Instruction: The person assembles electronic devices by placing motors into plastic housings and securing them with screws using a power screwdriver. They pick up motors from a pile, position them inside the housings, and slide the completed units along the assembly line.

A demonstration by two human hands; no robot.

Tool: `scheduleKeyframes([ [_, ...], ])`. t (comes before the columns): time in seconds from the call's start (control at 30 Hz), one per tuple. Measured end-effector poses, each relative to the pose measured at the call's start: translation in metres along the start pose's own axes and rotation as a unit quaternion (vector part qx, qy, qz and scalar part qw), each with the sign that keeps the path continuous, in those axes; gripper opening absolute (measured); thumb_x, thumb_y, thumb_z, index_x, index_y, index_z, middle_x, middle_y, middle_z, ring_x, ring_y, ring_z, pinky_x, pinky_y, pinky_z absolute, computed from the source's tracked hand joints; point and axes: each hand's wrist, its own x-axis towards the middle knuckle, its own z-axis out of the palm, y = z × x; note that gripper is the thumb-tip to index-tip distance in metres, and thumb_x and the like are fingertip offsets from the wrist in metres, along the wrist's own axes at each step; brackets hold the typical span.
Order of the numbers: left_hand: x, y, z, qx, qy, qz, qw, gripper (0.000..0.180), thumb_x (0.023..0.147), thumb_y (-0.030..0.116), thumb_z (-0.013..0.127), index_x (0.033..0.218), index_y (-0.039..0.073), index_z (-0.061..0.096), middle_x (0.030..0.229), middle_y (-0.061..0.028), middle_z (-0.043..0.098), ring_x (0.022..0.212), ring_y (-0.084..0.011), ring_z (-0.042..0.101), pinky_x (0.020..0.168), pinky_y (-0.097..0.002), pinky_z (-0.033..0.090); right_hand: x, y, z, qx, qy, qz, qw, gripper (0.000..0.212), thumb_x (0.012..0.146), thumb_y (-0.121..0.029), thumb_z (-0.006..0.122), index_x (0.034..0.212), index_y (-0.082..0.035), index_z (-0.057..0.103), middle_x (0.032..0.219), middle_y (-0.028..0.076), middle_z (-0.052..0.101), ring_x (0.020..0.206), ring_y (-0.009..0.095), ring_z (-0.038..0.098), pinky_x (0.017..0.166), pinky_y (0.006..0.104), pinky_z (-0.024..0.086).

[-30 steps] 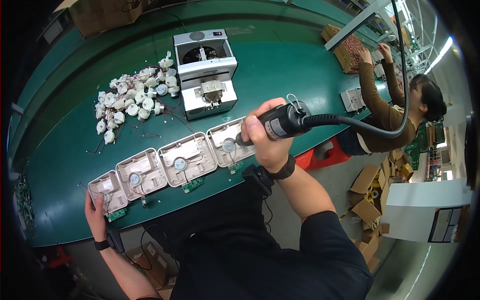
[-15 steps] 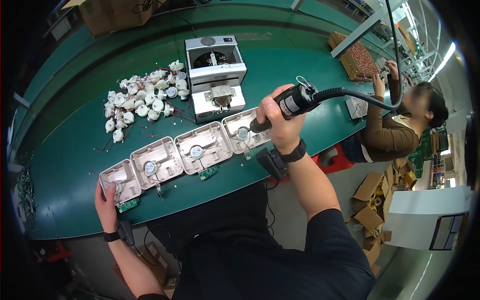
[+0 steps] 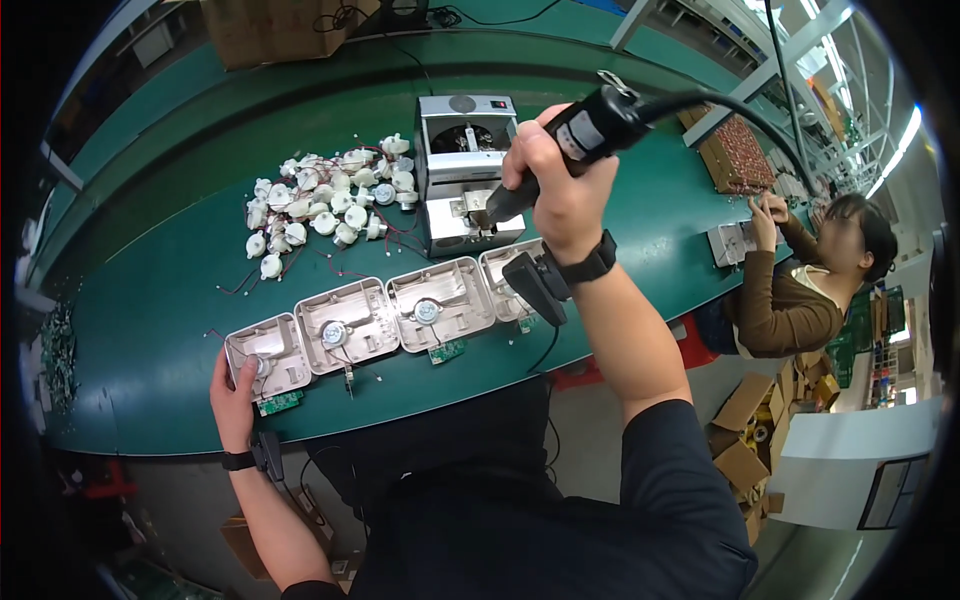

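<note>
Green is the top of the long table (image 3: 160, 340), by whose right part a co-worker (image 3: 795, 310) in brown sleeves is seen. At the back stands a cardboard box (image 3: 270, 35), cut off by the upper edge of the view. Along the near side, four pale plastic cases (image 3: 365, 345) are laid open in a slanting row, set close together; the rightmost is partly hidden behind the right wrist. Behind the row, toward the left, a loose heap of white round parts (image 3: 325, 200) is spread, with thin wires trailing from it. Just right of the heap a silver-grey machine (image 3: 445, 175) is placed, its metal front turned toward the cases. The black screwdriver (image 3: 595, 125), from whose upper end a thick cable (image 3: 715, 98) is led off to the right, is held aslant over the front of the machine; whether contact is made by its tip cannot be told. Its body is wrapped by the curled fingers and thumb of the right hand (image 3: 568, 185). At the far left, the end case (image 3: 285, 365) is held by the left hand (image 3: 235, 405), its outer wall pinched between the thumb inside and the fingers outside. Green circuit boards (image 3: 447, 352) are seen at the near edges of the cases. Round discs (image 3: 427, 311) are seen in the three cases in clear sight.
</note>
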Motion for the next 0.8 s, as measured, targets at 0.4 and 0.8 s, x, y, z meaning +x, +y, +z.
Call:
scheduleKeyframes([
  [0.4,0.0,0.007,0.006,-0.014,-0.008,-0.031,0.999,0.061,0.095,0.02,0.069,0.144,-0.008,0.045,0.131,-0.0151,0.062,0.116,-0.0181,0.06,0.101,-0.0306,0.046,-0.057,-0.017,-0.016,-0.005,0.009,0.07,0.997,0.02,0.09,-0.006,0.062,0.104,-0.001,0.048,0.067,0.008,0.054,0.053,0.017,0.053,0.053,0.0322,0.047],
  [0.8,0.0,0.003,0.012,-0.019,-0.006,-0.015,1.0,0.059,0.096,0.02,0.068,0.143,-0.008,0.046,0.13,-0.0146,0.062,0.115,-0.0169,0.06,0.1,-0.0298,0.046,-0.078,0.015,-0.028,-0.041,0.011,0.053,0.998,0.019,0.089,-0.005,0.061,0.1,-0.003,0.046,0.067,0.008,0.056,0.053,0.017,0.055,0.053,0.0314,0.047],
])
